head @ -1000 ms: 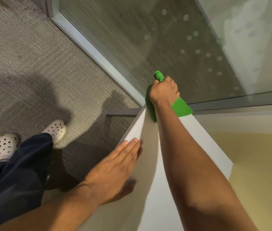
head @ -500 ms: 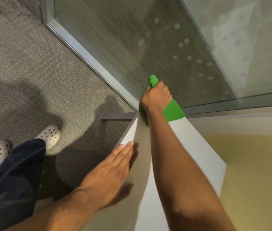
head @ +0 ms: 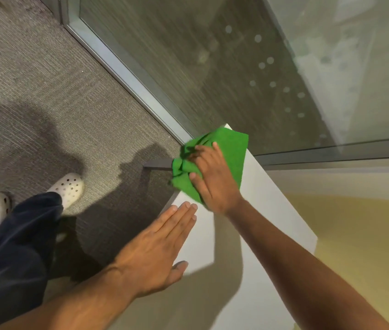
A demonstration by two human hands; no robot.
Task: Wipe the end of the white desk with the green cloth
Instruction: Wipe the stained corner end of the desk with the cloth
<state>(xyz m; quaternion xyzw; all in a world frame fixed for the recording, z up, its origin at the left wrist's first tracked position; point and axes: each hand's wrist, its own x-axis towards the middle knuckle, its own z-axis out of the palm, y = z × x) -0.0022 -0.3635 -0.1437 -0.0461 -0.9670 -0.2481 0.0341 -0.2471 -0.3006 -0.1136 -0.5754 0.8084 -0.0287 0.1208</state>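
Observation:
The white desk (head: 272, 210) runs away from me and ends near a glass wall. A bunched green cloth (head: 231, 153) lies on the desk's far end, spilling over its left edge. My right hand (head: 212, 179) presses flat on top of the cloth with the fingers spread over it. My left hand (head: 157, 248) rests flat on the desk's near left edge, fingers together and pointing toward the cloth, holding nothing.
A glass wall (head: 236, 67) with a metal frame (head: 126, 75) stands right behind the desk's end. Grey carpet (head: 33, 91) lies to the left, with my dark trouser leg (head: 14, 253) and white perforated shoes (head: 68, 186). A yellowish surface (head: 367, 246) borders the desk's right side.
My right hand was gripping the cloth over the desk's far corner. It has pulled back toward me and now lies flat on the cloth on the desk top. The left hand stays put.

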